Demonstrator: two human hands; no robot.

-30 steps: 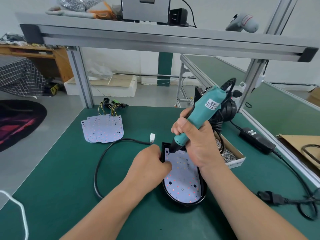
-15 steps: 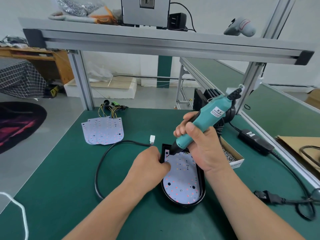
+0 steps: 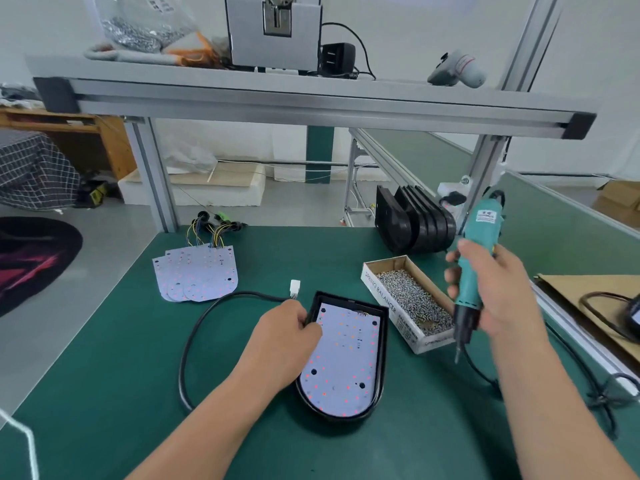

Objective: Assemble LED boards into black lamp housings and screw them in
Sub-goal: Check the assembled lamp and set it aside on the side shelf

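Note:
A black lamp housing (image 3: 380,358) lies on the green mat with a white LED board (image 3: 343,358) seated inside it. My left hand (image 3: 280,344) grips the housing's upper left rim. My right hand (image 3: 491,289) holds a teal electric screwdriver (image 3: 476,261) upright, its bit hanging just past the near right corner of the cardboard screw box (image 3: 381,282). The screwdriver is well to the right of the housing and apart from it.
A stack of loose LED boards (image 3: 197,275) with wired connectors lies at the back left. Several spare black housings (image 3: 415,226) stand upright at the back right. A black cable (image 3: 194,327) with a white plug loops left of the housing. Aluminium frame posts rise behind.
My right hand lifted the screwdriver off the board's upper left corner and carried it right, beside the screw box. My left hand stayed on the housing rim. The camera tilted up slightly.

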